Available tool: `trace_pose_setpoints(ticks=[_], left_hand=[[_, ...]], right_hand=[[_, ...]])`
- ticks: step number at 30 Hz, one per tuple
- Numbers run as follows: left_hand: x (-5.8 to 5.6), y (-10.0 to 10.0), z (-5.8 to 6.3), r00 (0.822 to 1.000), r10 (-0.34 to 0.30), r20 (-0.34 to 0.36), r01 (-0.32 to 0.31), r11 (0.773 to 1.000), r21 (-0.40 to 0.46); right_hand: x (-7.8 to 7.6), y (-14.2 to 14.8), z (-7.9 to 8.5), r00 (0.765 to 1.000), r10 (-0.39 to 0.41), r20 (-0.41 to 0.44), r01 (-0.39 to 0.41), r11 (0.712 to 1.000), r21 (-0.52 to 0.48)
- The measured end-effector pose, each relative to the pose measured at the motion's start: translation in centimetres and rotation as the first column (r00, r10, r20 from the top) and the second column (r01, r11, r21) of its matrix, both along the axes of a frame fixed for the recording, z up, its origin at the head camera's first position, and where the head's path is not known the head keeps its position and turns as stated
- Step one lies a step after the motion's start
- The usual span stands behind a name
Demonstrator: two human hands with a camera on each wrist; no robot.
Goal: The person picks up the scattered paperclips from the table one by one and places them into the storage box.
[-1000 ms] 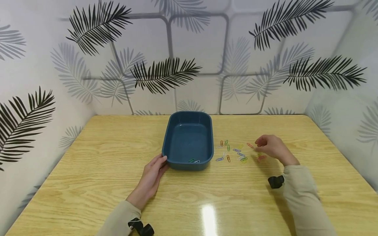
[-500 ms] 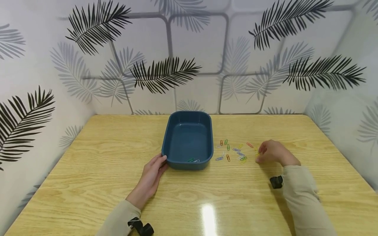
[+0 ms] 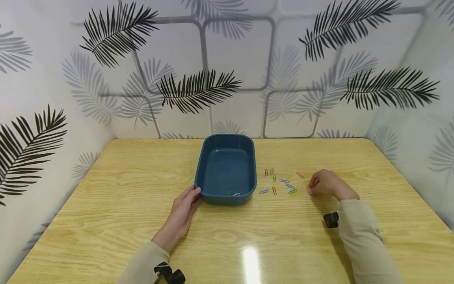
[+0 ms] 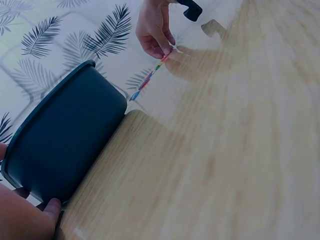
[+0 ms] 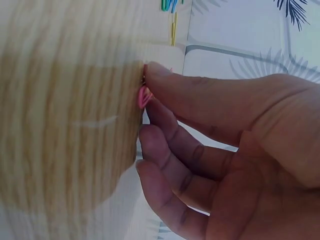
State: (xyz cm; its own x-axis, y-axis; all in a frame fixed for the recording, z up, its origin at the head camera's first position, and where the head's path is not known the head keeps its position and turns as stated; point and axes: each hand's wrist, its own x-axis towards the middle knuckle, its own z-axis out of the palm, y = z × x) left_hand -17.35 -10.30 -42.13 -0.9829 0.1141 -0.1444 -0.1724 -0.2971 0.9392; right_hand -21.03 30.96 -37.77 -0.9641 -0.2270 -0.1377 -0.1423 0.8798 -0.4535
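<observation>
My left hand (image 3: 184, 209) grips the near left corner of a dark blue plastic box (image 3: 227, 200), thumb at the rim. In the left wrist view, fingertips (image 4: 51, 207) show low against the box wall (image 4: 65, 135). At the right side of the table, my right hand (image 3: 328, 185) is down at the tabletop. Its thumb and index finger pinch a pink paper clip (image 5: 144, 97), seen in the right wrist view; the other fingers are loosely bent. A green paper clip (image 3: 229, 193) and a white one (image 3: 237, 194) lie inside the box by its near wall.
Several coloured paper clips lie scattered between box and right hand, among them a blue one (image 3: 289, 185), an orange-red one (image 3: 274, 191) and a pink-red one (image 3: 300, 174). The wooden table (image 3: 142, 169) meets a leaf-patterned wall (image 3: 234, 106) at the back.
My right hand has come down and slightly nearer me, from beside the far pink-red paper clip onto the red ones, which it now covers. My left hand and the box have stayed put.
</observation>
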Motion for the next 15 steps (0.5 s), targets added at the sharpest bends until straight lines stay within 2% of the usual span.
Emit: trace_pose_setpoints(ticks=[15], left_hand=[[0.02, 0.04, -0.28, 1.000, 0.001, -0.002, -0.001, 1.000, 0.007]], right_hand=[[0.24, -0.16, 0.07, 0.999, 0.031, 0.020, -0.031, 0.999, -0.027]])
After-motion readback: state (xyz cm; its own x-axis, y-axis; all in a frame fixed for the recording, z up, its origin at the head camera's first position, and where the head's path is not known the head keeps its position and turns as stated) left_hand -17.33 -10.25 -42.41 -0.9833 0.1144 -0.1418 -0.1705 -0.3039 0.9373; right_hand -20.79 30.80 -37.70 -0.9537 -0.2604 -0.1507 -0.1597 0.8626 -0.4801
